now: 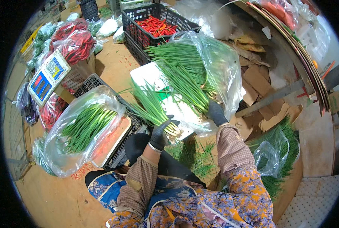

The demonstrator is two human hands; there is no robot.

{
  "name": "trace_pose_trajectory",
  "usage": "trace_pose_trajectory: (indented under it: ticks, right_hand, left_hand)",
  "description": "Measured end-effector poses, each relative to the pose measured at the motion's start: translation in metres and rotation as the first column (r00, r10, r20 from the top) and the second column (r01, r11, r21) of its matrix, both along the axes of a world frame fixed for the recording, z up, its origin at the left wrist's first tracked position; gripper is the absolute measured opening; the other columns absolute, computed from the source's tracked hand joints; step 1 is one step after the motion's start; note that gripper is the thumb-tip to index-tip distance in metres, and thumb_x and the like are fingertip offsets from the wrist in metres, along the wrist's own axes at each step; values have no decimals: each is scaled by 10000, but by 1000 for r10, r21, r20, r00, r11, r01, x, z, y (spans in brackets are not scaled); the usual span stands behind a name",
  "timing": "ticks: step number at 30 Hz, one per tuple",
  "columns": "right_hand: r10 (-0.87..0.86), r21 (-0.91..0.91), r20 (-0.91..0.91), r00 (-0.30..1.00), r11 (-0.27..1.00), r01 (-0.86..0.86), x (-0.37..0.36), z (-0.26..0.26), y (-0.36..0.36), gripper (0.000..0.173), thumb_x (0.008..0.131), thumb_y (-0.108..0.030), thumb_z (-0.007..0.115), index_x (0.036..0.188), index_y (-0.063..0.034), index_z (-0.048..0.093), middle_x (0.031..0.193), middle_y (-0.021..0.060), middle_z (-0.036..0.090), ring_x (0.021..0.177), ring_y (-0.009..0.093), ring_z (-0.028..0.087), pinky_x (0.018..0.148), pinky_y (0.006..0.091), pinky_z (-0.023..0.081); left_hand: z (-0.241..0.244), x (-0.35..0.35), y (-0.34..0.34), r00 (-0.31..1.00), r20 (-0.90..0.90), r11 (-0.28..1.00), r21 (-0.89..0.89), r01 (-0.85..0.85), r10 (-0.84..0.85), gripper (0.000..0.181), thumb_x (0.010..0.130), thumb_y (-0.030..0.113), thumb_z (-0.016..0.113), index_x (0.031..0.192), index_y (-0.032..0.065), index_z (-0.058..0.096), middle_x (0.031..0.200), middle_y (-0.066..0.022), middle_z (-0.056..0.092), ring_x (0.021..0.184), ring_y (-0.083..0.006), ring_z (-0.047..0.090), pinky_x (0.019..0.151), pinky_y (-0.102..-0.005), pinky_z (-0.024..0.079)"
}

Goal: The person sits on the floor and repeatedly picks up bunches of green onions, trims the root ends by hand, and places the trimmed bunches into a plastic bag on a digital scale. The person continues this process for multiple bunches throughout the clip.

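My left hand [158, 137], in a dark glove, grips a small bunch of green onions [149, 107] near its pale root ends. The leaves of that bunch point up and away to the left. In a matching glove, my right hand [216, 113] touches the root ends of a larger pile of green onions [183, 85]; its fingertips are partly hidden. The pile lies on a white board [143, 74], partly inside a clear plastic bag [226, 65]. At left, another open plastic bag [54, 142] holds more green onions [89, 125] above an orange-topped tray [112, 142].
A black crate [129, 25] of red chilies [157, 27] stands beyond the board. A digital scale display [49, 77] rises at left beside bagged chilies [75, 42]. Loose green trimmings [205, 162] litter the floor. Bagged greens [289, 148] and cardboard [257, 81] lie at right.
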State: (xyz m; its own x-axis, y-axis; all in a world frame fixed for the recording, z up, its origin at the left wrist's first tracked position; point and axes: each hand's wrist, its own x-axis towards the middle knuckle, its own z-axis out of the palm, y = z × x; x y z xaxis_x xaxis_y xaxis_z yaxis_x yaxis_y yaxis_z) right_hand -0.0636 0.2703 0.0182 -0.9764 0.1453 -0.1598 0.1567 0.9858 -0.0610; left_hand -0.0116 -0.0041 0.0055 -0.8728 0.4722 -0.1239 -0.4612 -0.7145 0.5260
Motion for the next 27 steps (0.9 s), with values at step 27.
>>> trace_pose_trajectory:
  ticks: [27]
  right_hand:
    - [-301,-958,189,935,153,243,51,27,-97,707,727,-259,651,1247,57,289,1194,207,411,1112,255,424,903,350,367]
  left_hand:
    - [-27,0,10,984,164,987,156,36,-62,293,863,124,446,1090,-60,456,1079,-185,523,960,-275,543,818,-371,465]
